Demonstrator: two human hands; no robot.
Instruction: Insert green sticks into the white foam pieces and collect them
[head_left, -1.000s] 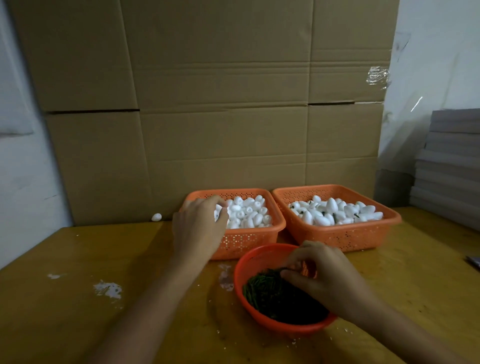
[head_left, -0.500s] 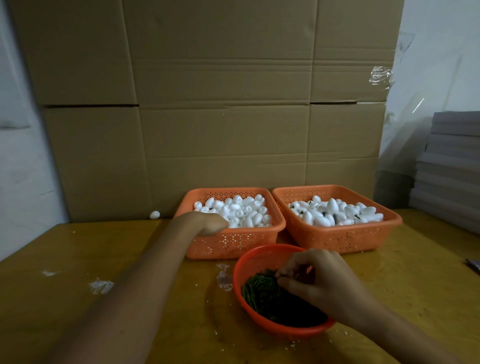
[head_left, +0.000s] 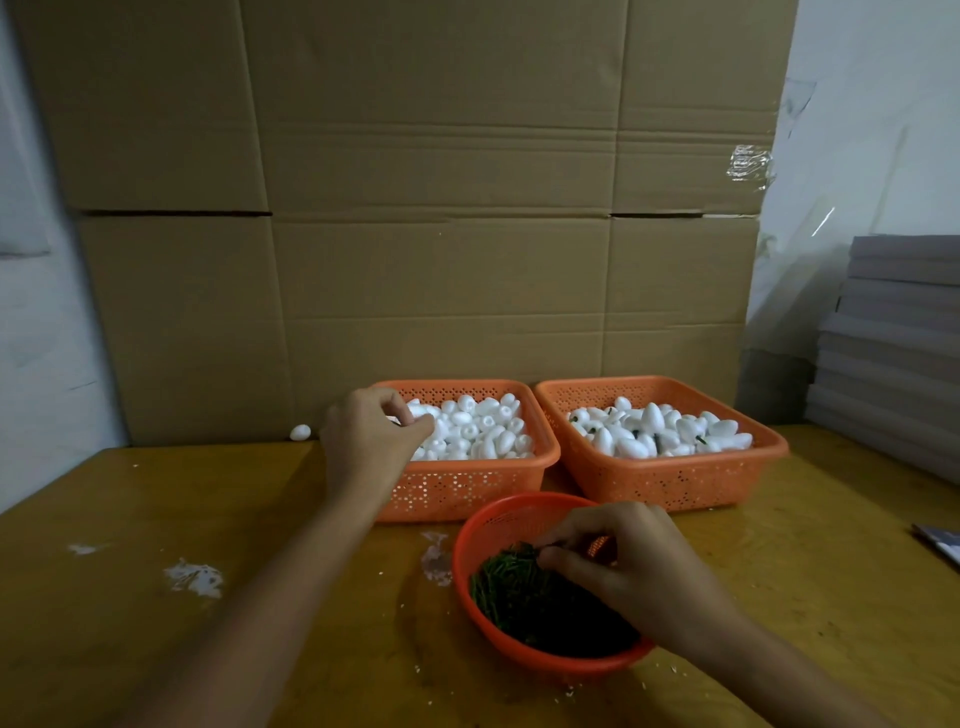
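Directly under right hand (head_left: 623, 566), sticks (head_left: 511, 590); left hand (head_left: 366, 439), foam (head_left: 480, 431).

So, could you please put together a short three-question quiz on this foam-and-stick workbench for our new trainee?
1. True or false: the right hand's fingers pick at green sticks in the round orange plastic bowl.
2. Of the two rectangular orange perforated plastic baskets, does the left basket or the right basket hold white foam pieces with sticks already in them?
3. The left hand reaches into: A) the left basket, B) the right basket, C) the bowl.

Key: 1 true; 2 right basket; 3 A.
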